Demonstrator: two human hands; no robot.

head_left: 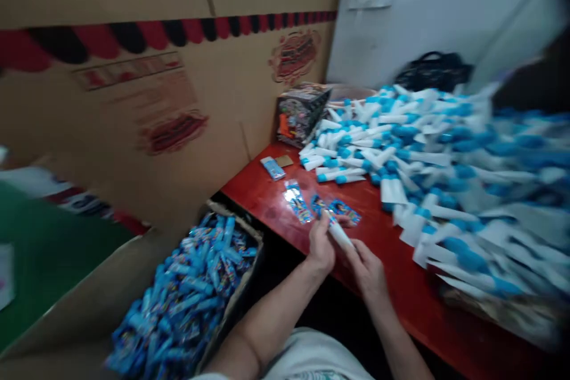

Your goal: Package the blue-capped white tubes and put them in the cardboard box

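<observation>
The left hand (320, 247) and right hand (367, 273) are closed, gripping a white tube (341, 236) between them above the red bench (403, 291). Printed cards (297, 202) lie just beyond the hands. To the left, a carton (236, 225) is filled with many blue-wrapped tubes (187, 291). To the right, a large heap of bare blue-capped tubes (427, 154) covers much of the bench. A printed box (299, 113) stands in the far corner.
</observation>
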